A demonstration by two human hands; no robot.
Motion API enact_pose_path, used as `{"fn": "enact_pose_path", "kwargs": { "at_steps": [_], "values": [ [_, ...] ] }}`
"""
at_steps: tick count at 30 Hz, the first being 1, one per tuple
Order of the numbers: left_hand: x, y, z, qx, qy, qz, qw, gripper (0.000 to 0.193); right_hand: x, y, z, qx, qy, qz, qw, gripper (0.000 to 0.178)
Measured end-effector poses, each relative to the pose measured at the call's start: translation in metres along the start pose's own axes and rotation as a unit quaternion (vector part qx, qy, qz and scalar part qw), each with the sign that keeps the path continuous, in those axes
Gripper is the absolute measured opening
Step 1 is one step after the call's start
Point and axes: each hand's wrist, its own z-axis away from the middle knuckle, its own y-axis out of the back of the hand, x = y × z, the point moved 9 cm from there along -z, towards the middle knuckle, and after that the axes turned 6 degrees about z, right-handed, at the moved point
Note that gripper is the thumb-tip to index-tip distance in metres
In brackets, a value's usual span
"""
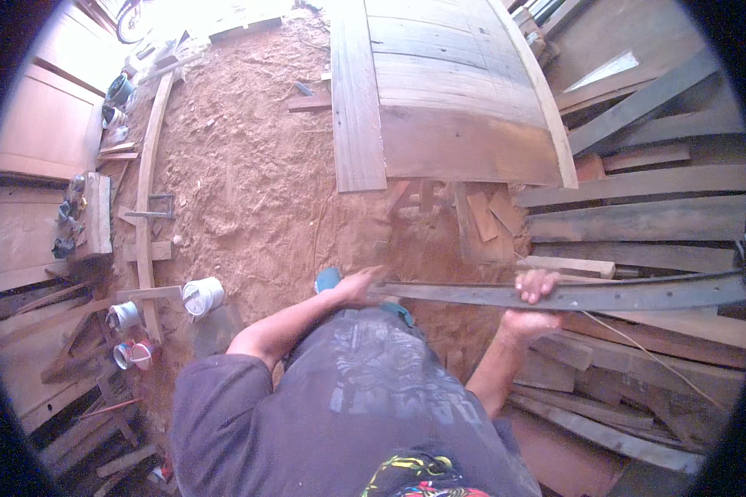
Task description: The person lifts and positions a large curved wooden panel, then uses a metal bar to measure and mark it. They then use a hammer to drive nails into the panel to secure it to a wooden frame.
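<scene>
A long grey wooden plank (pixel 638 291), with a row of small dark marks along it, stretches sideways in front of my body to the right rim. My right hand (pixel 535 302) is wrapped round it, its fingertips curled over the far edge. By the plank's left end is my left hand (pixel 358 287), touching or very close to it. Motion smears those fingers, so their grip is unclear. Just beyond this hand a blue-grey shoe or sandal (pixel 327 279) shows, and part of a second one (pixel 399 313) peeks out under the plank.
Stacked boards (pixel 638 215) fill the right side. A large plank panel (pixel 464 99) stands ahead over sandy ground (pixel 240 166). On the left lie a long timber (pixel 147 190), a white bucket (pixel 203 296) and smaller cans (pixel 124 316). A thin cord or strip (pixel 655 358) crosses the boards.
</scene>
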Motion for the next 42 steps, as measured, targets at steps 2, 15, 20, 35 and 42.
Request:
{"fn": "enact_pose_path", "kwargs": {
  "at_steps": [2, 15, 20, 35, 42],
  "values": [
    [0.000, 0.019, 0.015, 0.011, 0.041, 0.031, 0.999, 0.102, 0.010, -0.031, -0.003, -0.011, -0.019, -0.024, 0.999, 0.037],
    [-0.045, 0.139, 0.073, 0.274, 0.113, -0.104, 0.949, 0.041, 0.071, -0.108, -0.044, -0.043, -0.070, -0.184, 0.979, 0.057],
    [-0.050, 0.187, 0.097, 0.282, 0.134, -0.135, 0.940, 0.033, 0.114, -0.100, -0.064, 0.012, -0.101, -0.239, 0.966, 0.056],
    [0.093, 0.275, 0.025, 0.202, 0.018, -0.273, 0.941, 0.025, 0.212, 0.044, -0.201, 0.304, -0.257, -0.242, 0.885, 0.049],
    [0.133, 0.291, -0.039, 0.160, 0.068, -0.296, 0.939, 0.027, 0.255, 0.085, -0.252, 0.336, -0.289, -0.236, 0.865, 0.061]
  ]
}}
